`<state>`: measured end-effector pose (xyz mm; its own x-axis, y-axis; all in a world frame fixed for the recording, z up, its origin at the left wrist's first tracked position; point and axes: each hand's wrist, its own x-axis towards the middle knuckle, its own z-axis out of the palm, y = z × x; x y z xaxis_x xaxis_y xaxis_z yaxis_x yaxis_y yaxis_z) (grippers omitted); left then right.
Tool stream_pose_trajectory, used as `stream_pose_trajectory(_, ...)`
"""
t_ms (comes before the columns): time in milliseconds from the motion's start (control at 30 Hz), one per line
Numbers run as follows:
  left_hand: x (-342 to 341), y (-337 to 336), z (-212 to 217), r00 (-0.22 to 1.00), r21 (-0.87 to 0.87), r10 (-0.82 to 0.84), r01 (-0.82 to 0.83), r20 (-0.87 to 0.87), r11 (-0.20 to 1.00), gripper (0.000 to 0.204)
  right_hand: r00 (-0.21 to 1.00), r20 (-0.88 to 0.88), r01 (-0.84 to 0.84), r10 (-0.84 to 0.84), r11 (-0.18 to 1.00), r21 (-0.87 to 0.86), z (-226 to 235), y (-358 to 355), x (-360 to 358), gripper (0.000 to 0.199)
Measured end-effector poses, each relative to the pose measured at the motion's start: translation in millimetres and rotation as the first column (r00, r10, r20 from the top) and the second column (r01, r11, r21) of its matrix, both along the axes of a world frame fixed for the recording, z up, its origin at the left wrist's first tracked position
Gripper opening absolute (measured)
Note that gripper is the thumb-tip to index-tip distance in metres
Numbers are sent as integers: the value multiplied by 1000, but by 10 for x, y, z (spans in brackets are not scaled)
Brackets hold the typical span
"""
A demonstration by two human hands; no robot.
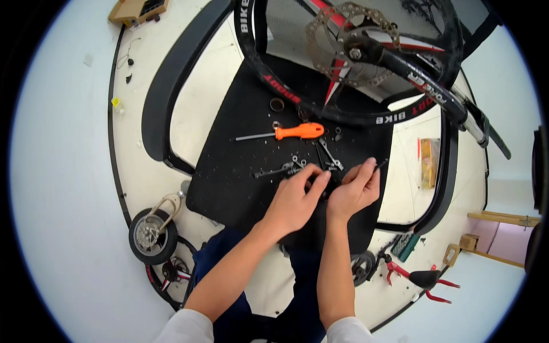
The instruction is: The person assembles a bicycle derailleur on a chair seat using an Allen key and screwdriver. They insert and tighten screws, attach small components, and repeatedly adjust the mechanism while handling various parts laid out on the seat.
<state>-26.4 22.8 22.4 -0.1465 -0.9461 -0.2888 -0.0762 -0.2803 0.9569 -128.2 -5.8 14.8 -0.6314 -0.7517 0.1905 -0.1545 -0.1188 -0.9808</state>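
Observation:
My left hand (295,198) is low over a cluster of small metal parts (278,171) on the black chair seat (229,171). Its thumb and index finger are curled but apart, and nothing shows between them. Beside it, my right hand (355,191) is closed, pinching a small thin dark piece (382,164) whose kind I cannot make out. Just beyond my hands lies a small grey wrench-like piece (330,153). An orange-handled screwdriver (300,131) rests farther off, its shaft toward the left. Small nuts and rings, including a brown ring (277,104), are scattered around it.
A bike wheel (286,94) with a brake disc and fork (426,80) leans over the seat's far side. Armrests flank me, left (157,114) and right (440,188). On the floor are a small wheel (152,235), a red frame (400,268) and a green toolbox (405,247).

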Motion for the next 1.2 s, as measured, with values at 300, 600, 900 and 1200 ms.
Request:
stream_pose_trajectory(300, 95, -97, -82, 907, 303, 373, -306, -196, 903, 24, 774, -594, -405, 222, 894, -194, -43, 104, 56, 19)
stream_pose_trajectory(600, 313, -137, -111, 890, 182, 232, -172, -392, 968, 27, 842, 29, -534, 539, 823, 193, 43, 86, -166, 25)
stream_pose_trajectory(900, 513, -129, -14, 936, -225, 218, -283, -276, 932, 30, 185, 797, -867, 575, 477, -142, 191, -9, -324, 74)
stream_pose_trajectory(1200, 569, -100, 75, 993, -484, 118, -93, 21, 870, 31, 321, 713, -945, 624, 261, 197, 252, 57, -221, 28)
